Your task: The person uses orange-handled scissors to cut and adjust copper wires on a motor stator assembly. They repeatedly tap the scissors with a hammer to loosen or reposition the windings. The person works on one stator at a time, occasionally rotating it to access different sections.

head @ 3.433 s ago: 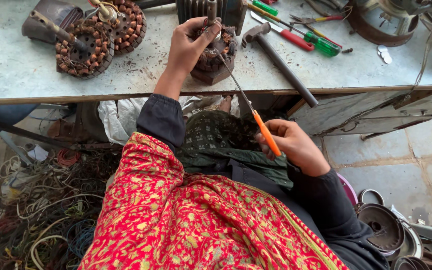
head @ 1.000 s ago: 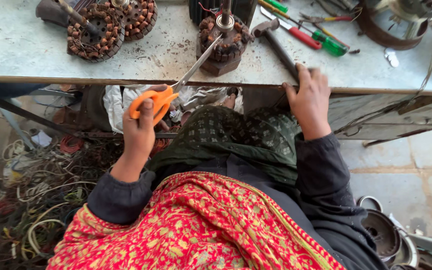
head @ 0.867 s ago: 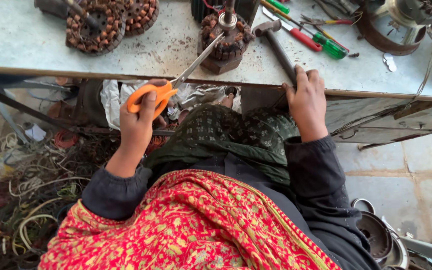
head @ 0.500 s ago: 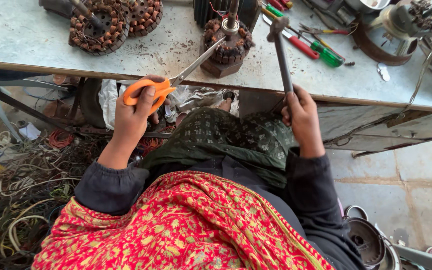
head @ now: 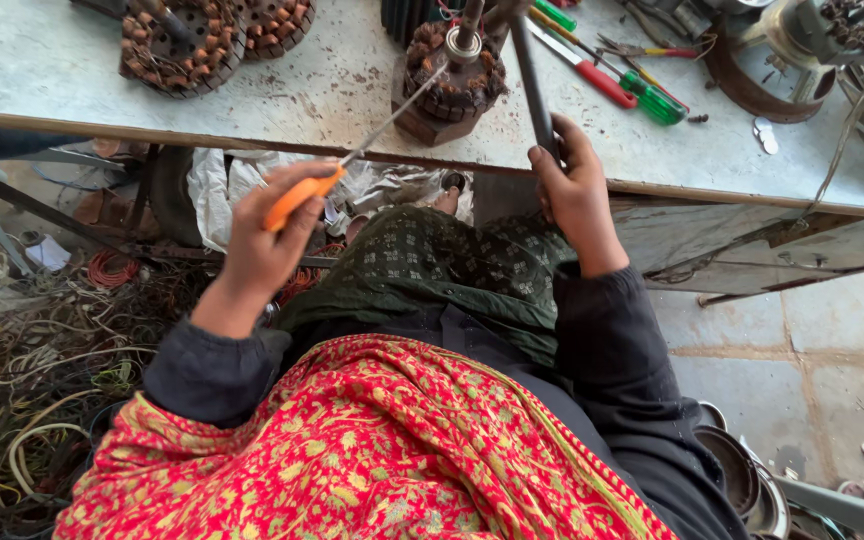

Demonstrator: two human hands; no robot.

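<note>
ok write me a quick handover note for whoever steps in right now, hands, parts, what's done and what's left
Left hand: closed on the orange-handled screwdriver, its blade tip set against the motor stator on the workbench.
Right hand: gripping the hammer handle, raised over the stator; the head is cut off at the top edge.
Nearby: second stator at left, red and green screwdrivers at right, scrap wire on the floor.
Done: blade placed, hammer lifted.
Left: windings remain in the stator; no strike visible.
</note>
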